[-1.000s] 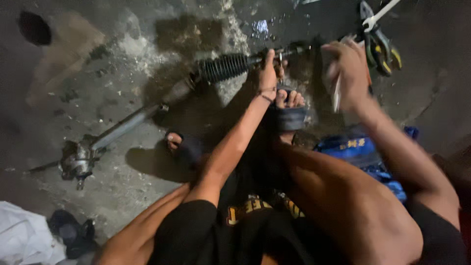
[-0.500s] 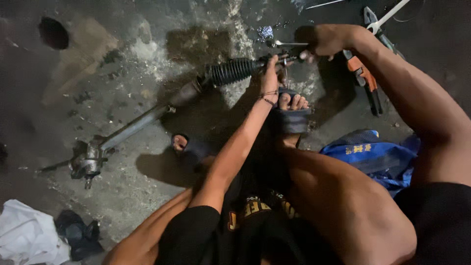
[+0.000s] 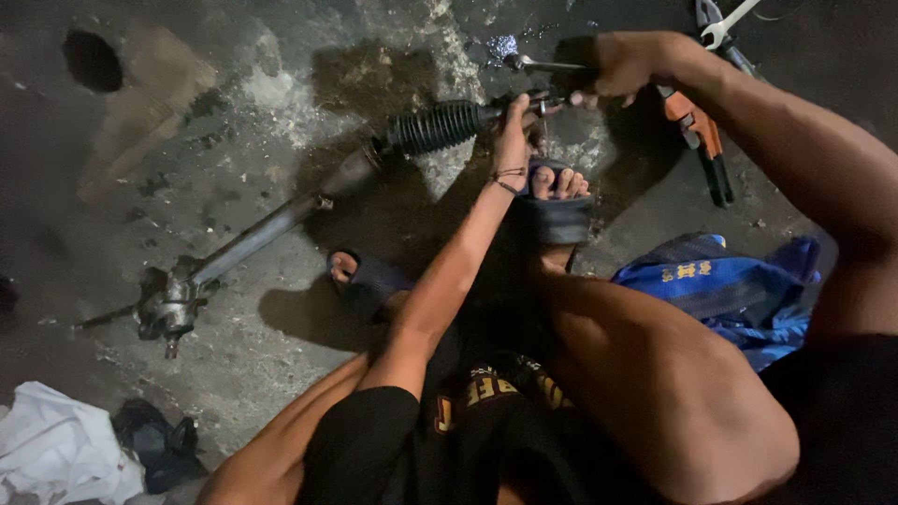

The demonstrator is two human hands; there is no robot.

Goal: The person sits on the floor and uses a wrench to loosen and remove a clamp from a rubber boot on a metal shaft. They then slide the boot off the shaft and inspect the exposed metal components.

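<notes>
A long steering rack lies diagonally on the stained concrete floor, its black ribbed rubber boot toward the upper right. My left hand is closed around the rod end just past the boot. My right hand grips a slim metal tool whose tip points left above that rod end. My sandalled foot is planted right below the left hand.
Orange-handled pliers and a wrench lie at the upper right. A blue bag sits by my right leg. A white rag and a dark cloth lie at the lower left. A dark hole marks the floor's upper left.
My right hand has swung from the right, where it held the tool upright, across to the rod end. The left hand has kept its hold on the rack.
</notes>
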